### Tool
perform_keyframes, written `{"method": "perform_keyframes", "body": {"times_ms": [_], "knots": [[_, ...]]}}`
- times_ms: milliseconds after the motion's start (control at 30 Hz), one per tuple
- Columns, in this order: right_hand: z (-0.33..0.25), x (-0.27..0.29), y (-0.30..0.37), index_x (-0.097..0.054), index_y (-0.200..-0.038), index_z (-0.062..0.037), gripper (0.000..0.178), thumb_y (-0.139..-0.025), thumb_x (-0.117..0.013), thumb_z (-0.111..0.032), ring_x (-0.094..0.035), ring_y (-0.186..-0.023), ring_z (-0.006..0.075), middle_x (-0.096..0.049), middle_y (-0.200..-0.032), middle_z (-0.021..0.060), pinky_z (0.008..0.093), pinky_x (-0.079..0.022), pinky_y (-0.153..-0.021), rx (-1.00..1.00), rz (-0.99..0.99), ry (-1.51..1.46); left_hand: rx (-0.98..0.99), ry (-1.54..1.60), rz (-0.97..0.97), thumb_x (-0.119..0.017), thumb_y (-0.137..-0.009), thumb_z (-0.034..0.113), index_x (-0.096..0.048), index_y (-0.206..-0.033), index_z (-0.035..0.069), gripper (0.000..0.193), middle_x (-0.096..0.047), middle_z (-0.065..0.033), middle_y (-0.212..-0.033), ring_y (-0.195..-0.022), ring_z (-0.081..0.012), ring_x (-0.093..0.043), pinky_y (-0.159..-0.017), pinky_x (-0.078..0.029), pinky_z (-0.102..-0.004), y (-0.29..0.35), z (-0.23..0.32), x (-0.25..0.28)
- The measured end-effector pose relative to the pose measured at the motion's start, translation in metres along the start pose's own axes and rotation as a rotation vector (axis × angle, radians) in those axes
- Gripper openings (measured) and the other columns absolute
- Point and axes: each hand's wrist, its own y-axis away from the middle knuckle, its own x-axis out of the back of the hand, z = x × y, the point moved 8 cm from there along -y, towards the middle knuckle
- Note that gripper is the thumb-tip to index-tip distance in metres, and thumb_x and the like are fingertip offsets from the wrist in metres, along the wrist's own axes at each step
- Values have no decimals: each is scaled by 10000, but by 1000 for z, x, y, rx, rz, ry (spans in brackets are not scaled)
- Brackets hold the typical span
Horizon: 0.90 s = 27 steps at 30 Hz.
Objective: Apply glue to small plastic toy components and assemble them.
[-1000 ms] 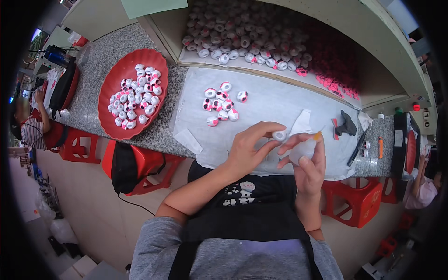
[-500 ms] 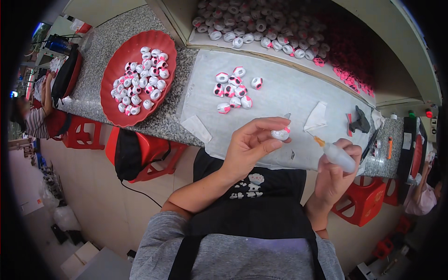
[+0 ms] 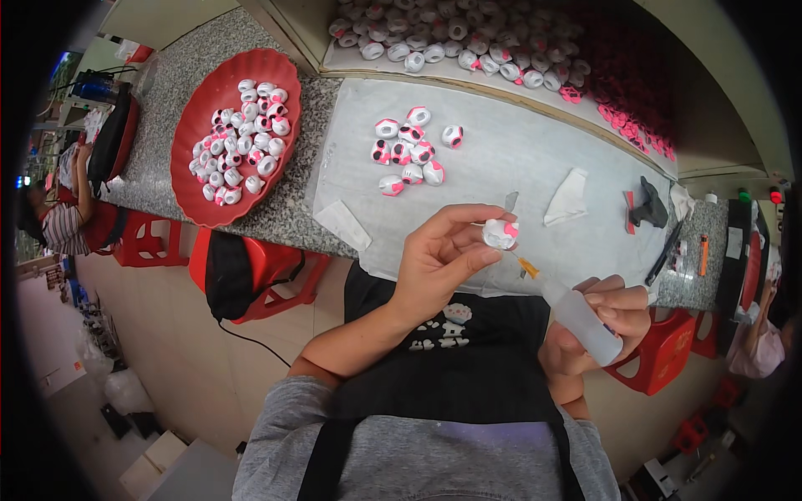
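Note:
My left hand (image 3: 443, 255) pinches a small white-and-pink rounded piece (image 3: 499, 235) between thumb and fingers, above the white paper sheet (image 3: 493, 125). In my right hand (image 3: 614, 313) is a translucent squeeze bottle (image 3: 586, 324) with an orange needle tip (image 3: 528, 267). The bottle is tilted, its tip pointing up and left toward the held piece. Whether the needle touches the piece, I cannot tell. Beyond my left hand, several similar white-and-pink pieces (image 3: 412, 151) lie grouped on the sheet.
On the left, a red scalloped tray (image 3: 192, 171) holds many such pieces. More fill the shelf (image 3: 476, 77) at the back, with pink parts (image 3: 622, 129). A white scrap (image 3: 568, 198) and a dark crumpled cloth (image 3: 647, 204) lie right. Red stools (image 3: 305, 275) stand below; people sit either side.
My right hand has turned the bottle, swinging its tip left and down, close to the held piece. My left hand still grips the piece, now turned slightly.

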Motion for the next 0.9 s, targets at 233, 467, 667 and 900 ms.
{"method": "perform_keyframes", "body": {"times_ms": [233, 467, 667, 900], "knots": [[0, -1, -1, -438, -829, -64, 441, -525, -749, -140, -483, -620, 141, -414, -793, 47, 230, -452, -503, -17, -102, -82, 25, 6, -7, -522, -716, -22, -413, -1010, -28, 313, -499, -161, -997, -863, -193, -533, -775, -422, -298, 0, -2, -1], [-1, -3, 0, -435, -827, -66, 455, -509, -755, -119, -485, -605, 154, -422, -794, 53, 232, -451, -505, -23, -136, -72, 37, -1, -5, -516, -715, -31, -416, -1005, -29, 307, -505, -162, -986, -856, -190, -535, -771, -422, -295, 1, -4, -1], [-2, -3, 2, -403, -779, -70, 382, -593, -704, -213, -399, -544, 113, -412, -742, 45, 204, -358, -465, -18, -49, -13, 39, 3, -7, -515, -715, -33, -419, -1005, -28, 305, -511, -159, -976, -844, -186, -538, -763, -421, -291, 1, -5, -2], [-4, -2, 2, -409, -773, -66, 378, -584, -710, -195, -377, -539, 107, -400, -735, 43, 196, -331, -455, -4, -63, -11, 46, 20, -7, -522, -715, -22, -418, -1012, -27, 314, -514, -154, -968, -835, -181, -538, -761, -417, -289, 1, -6, -1]]}}
